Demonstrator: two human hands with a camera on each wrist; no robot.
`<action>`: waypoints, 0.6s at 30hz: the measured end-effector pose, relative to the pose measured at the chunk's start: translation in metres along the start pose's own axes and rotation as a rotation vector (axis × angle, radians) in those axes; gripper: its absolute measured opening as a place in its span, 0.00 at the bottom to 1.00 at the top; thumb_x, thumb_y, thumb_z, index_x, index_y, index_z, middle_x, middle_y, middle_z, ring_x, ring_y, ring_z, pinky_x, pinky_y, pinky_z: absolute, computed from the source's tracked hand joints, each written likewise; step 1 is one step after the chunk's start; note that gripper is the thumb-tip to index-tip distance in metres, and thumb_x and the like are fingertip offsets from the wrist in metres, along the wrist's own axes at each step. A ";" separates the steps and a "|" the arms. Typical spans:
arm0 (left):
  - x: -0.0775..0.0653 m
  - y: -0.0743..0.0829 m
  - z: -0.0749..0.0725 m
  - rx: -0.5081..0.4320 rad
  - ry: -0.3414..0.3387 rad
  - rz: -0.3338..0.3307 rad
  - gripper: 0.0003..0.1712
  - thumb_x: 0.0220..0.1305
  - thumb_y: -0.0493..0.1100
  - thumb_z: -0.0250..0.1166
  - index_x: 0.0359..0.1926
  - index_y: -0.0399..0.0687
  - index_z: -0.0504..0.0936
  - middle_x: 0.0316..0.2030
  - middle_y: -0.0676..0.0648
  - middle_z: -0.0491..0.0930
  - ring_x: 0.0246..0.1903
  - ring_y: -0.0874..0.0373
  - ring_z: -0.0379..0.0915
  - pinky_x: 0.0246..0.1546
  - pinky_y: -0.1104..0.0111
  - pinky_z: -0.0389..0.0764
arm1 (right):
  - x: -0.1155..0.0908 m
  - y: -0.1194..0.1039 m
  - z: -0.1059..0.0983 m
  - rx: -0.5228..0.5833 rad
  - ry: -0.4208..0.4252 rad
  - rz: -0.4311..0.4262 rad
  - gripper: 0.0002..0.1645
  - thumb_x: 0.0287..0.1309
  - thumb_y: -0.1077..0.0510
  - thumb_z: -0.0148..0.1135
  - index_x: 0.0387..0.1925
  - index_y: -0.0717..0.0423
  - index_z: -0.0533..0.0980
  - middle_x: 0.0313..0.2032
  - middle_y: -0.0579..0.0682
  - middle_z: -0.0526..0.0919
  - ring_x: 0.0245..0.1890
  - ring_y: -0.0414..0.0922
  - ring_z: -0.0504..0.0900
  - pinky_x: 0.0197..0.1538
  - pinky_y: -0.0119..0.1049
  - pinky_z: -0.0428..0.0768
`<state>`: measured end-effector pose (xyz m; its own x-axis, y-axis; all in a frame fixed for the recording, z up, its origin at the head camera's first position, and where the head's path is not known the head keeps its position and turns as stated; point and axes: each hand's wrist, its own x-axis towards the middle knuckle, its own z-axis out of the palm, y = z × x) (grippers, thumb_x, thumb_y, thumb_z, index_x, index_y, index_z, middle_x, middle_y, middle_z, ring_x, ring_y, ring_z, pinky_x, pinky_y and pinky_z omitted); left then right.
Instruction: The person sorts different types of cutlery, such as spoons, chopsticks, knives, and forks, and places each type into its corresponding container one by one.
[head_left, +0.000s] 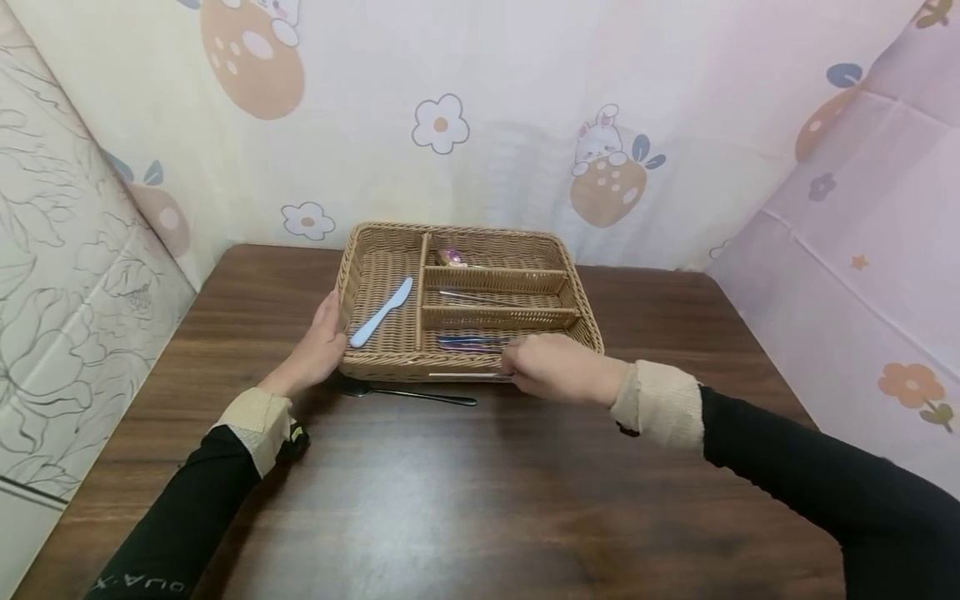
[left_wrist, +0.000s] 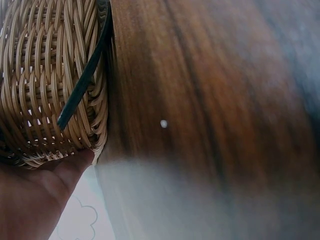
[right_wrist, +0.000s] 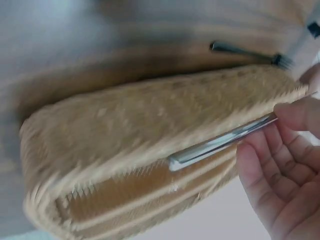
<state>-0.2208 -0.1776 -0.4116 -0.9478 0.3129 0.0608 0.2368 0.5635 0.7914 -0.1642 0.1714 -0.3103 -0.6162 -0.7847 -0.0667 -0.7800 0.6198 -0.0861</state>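
A woven cutlery basket (head_left: 386,360) stands at the back of the table. My left hand (head_left: 318,350) rests against its left side; in the left wrist view the thumb (left_wrist: 77,167) lies along a lower corner, the other fingers hidden. Over the front rim, my right hand (head_left: 558,367) pinches a slim silver utensil (right_wrist: 222,142) between thumb and fingers. Its handle end points left; its other end is hidden by the hand. On the table along the basket's front lies a black fork (head_left: 420,394). A light blue knife (head_left: 384,312) lies slanted in the left compartment.
Blue and purple metal cutlery (head_left: 471,342) lies in the front right compartment. Thin silver pieces (head_left: 480,298) are in the middle one, and a purple and gold item (head_left: 450,257) is in the back one. A patterned curtain (head_left: 510,167) hangs right behind the table.
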 end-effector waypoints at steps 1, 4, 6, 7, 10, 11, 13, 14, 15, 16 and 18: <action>0.000 0.000 0.000 0.003 0.001 -0.002 0.45 0.66 0.30 0.42 0.75 0.33 0.25 0.76 0.32 0.25 0.75 0.38 0.24 0.73 0.47 0.36 | -0.001 0.003 -0.003 -0.004 0.015 0.001 0.07 0.58 0.68 0.61 0.27 0.55 0.76 0.27 0.45 0.77 0.25 0.38 0.73 0.29 0.35 0.77; 0.000 -0.001 -0.002 0.007 0.000 -0.008 0.45 0.66 0.30 0.42 0.76 0.34 0.26 0.76 0.32 0.25 0.75 0.38 0.24 0.73 0.47 0.35 | -0.003 0.012 -0.012 -0.013 0.045 -0.005 0.09 0.58 0.69 0.61 0.26 0.54 0.76 0.27 0.44 0.76 0.26 0.38 0.72 0.30 0.35 0.76; 0.000 -0.001 -0.002 0.009 0.000 -0.008 0.45 0.66 0.30 0.42 0.76 0.34 0.26 0.76 0.32 0.25 0.75 0.39 0.23 0.73 0.47 0.35 | -0.004 0.016 -0.018 -0.013 0.057 0.002 0.09 0.57 0.70 0.60 0.26 0.54 0.75 0.27 0.44 0.76 0.26 0.39 0.72 0.30 0.36 0.76; 0.000 -0.001 -0.003 0.009 -0.001 -0.008 0.45 0.66 0.30 0.42 0.76 0.34 0.25 0.76 0.32 0.24 0.75 0.39 0.23 0.73 0.47 0.34 | -0.004 0.019 -0.021 -0.010 0.061 0.005 0.10 0.57 0.70 0.60 0.25 0.54 0.75 0.27 0.45 0.75 0.26 0.40 0.72 0.30 0.37 0.75; -0.001 0.000 -0.003 0.004 -0.001 -0.005 0.45 0.66 0.30 0.42 0.76 0.34 0.25 0.76 0.32 0.24 0.75 0.39 0.22 0.72 0.47 0.34 | -0.004 0.025 -0.025 -0.012 0.078 0.016 0.08 0.57 0.70 0.60 0.27 0.55 0.77 0.29 0.46 0.79 0.28 0.40 0.76 0.32 0.39 0.78; -0.001 0.000 -0.002 0.004 -0.002 -0.003 0.45 0.66 0.30 0.42 0.76 0.34 0.25 0.76 0.32 0.24 0.75 0.39 0.22 0.72 0.47 0.34 | -0.004 0.027 -0.026 -0.009 0.082 0.021 0.09 0.58 0.70 0.60 0.27 0.55 0.77 0.28 0.46 0.78 0.27 0.40 0.75 0.32 0.39 0.77; 0.000 -0.001 -0.001 0.003 -0.004 -0.001 0.45 0.66 0.30 0.42 0.75 0.34 0.25 0.76 0.32 0.24 0.75 0.39 0.22 0.72 0.47 0.33 | -0.004 0.032 -0.026 -0.019 0.085 0.025 0.08 0.58 0.70 0.60 0.28 0.55 0.78 0.30 0.47 0.81 0.29 0.41 0.77 0.34 0.39 0.79; 0.000 -0.001 -0.001 0.003 -0.006 0.000 0.45 0.66 0.30 0.42 0.75 0.34 0.25 0.76 0.32 0.24 0.75 0.39 0.22 0.72 0.47 0.33 | -0.003 0.034 -0.027 -0.023 0.085 0.027 0.08 0.58 0.70 0.60 0.29 0.55 0.79 0.31 0.47 0.81 0.29 0.40 0.77 0.34 0.39 0.79; 0.000 -0.002 0.000 0.003 -0.008 0.002 0.45 0.66 0.31 0.42 0.75 0.33 0.25 0.76 0.32 0.24 0.75 0.39 0.22 0.72 0.47 0.33 | -0.003 0.037 -0.027 -0.025 0.083 0.030 0.08 0.58 0.70 0.60 0.28 0.55 0.78 0.31 0.46 0.80 0.29 0.40 0.77 0.34 0.39 0.79; 0.000 -0.002 0.000 0.004 -0.009 0.001 0.45 0.67 0.31 0.42 0.75 0.33 0.25 0.76 0.32 0.24 0.75 0.39 0.21 0.72 0.47 0.33 | -0.003 0.038 -0.028 -0.030 0.080 0.036 0.09 0.59 0.69 0.61 0.27 0.54 0.77 0.29 0.46 0.79 0.27 0.41 0.75 0.32 0.39 0.77; 0.000 -0.002 0.001 0.005 -0.009 0.004 0.45 0.67 0.31 0.42 0.75 0.33 0.25 0.76 0.32 0.24 0.75 0.39 0.21 0.72 0.48 0.33 | -0.002 0.043 -0.030 -0.036 0.079 0.050 0.09 0.59 0.69 0.61 0.27 0.54 0.76 0.29 0.45 0.78 0.26 0.41 0.72 0.32 0.39 0.76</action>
<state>-0.2211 -0.1776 -0.4134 -0.9451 0.3216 0.0586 0.2415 0.5661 0.7882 -0.1996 0.1995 -0.2843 -0.6601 -0.7511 0.0088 -0.7505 0.6591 -0.0483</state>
